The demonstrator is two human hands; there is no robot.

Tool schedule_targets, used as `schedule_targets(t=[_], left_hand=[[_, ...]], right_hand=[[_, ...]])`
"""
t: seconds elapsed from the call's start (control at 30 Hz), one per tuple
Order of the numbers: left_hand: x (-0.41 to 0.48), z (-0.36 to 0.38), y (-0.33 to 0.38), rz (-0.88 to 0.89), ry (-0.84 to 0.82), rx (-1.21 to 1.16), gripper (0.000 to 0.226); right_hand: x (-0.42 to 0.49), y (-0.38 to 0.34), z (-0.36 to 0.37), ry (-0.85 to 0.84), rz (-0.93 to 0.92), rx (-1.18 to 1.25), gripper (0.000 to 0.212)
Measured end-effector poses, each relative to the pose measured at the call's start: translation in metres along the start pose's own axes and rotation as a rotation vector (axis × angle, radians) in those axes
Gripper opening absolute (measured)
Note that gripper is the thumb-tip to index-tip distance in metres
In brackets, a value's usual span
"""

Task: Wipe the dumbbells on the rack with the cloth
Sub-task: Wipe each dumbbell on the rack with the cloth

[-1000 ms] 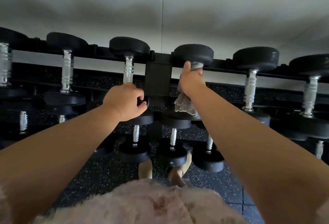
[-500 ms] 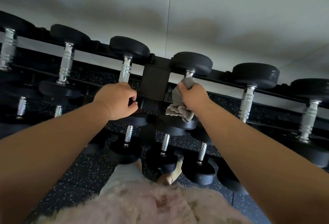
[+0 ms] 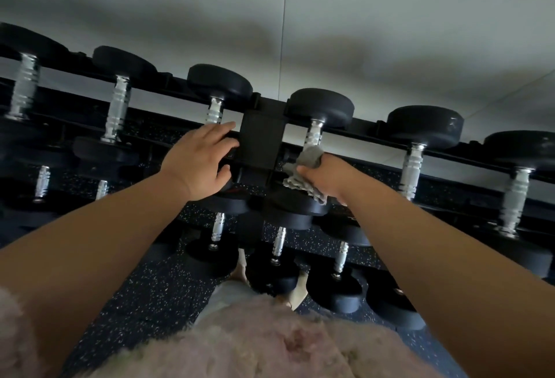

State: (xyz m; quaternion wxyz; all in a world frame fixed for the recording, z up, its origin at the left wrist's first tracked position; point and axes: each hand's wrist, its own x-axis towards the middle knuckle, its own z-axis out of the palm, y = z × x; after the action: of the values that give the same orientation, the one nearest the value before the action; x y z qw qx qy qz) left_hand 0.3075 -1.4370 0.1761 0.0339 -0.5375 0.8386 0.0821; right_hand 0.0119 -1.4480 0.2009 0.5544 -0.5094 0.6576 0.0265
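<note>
The grey cloth is bunched in the right hand, wrapped low on the dumbbell handle at the rack centre post. The left hand is spread loosely, grasping nothing.

Dim on my feed; soft shadows smeared across the grey wall. Chrome handles caught faint glare. Heavy wide-angle bending at edges, slight softness throughout.

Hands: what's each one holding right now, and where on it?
Right hand grips the grey cloth, bunched around the lower handle of a top-row dumbbell. Left hand holds nothing; its straight fingers reach toward the rack post.
</note>
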Motion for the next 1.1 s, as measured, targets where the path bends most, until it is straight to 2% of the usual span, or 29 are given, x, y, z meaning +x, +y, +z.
schedule_targets(t=[0.07,0.17,0.23,0.33,0.4,0.47,0.53,0.6,0.7,0.8,0.97,1.1], left_hand=[[0.000,-0.001,0.001,-0.002,0.019,-0.008,0.059],[0.000,0.001,0.001,-0.049,-0.002,-0.017,0.064],[0.001,0.001,0.000,-0.093,-0.025,-0.019,0.068],[0.002,0.002,0.003,-0.187,-0.046,-0.035,0.078],[0.007,0.003,0.012,-0.342,-0.031,-0.057,0.081],[0.014,0.002,0.021,-0.626,-0.026,-0.153,0.074],[0.021,-0.002,0.023,-0.837,-0.042,-0.281,0.055],[0.022,-0.006,0.022,-0.869,-0.053,-0.326,0.045],[0.021,-0.007,0.020,-0.848,-0.050,-0.319,0.038],[0.021,-0.008,0.021,-0.841,-0.041,-0.303,0.032],[0.021,-0.005,0.019,-0.835,-0.039,-0.311,0.027],[0.022,-0.003,0.018,-0.831,-0.023,-0.316,0.027]], right_hand=[[0.008,-0.009,0.003,0.078,0.002,0.044,0.033],[0.025,-0.020,0.006,0.382,-0.037,0.183,0.041],[0.026,-0.025,0.005,0.401,-0.023,0.198,0.044],[0.019,-0.013,0.007,0.339,0.000,0.037,0.044],[0.010,0.003,0.006,0.346,-0.003,0.017,0.046],[-0.002,0.013,0.000,0.435,0.013,0.098,0.051],[-0.012,0.016,-0.011,0.589,0.016,0.252,0.053],[-0.017,0.009,-0.024,0.668,-0.049,0.365,0.044],[-0.013,-0.011,-0.039,0.705,-0.151,0.395,0.033],[0.007,-0.028,-0.048,0.673,-0.205,0.234,0.039],[0.034,-0.057,-0.046,0.676,-0.465,-0.517,0.055],[0.039,-0.070,-0.046,0.608,-0.655,-0.921,0.053]])
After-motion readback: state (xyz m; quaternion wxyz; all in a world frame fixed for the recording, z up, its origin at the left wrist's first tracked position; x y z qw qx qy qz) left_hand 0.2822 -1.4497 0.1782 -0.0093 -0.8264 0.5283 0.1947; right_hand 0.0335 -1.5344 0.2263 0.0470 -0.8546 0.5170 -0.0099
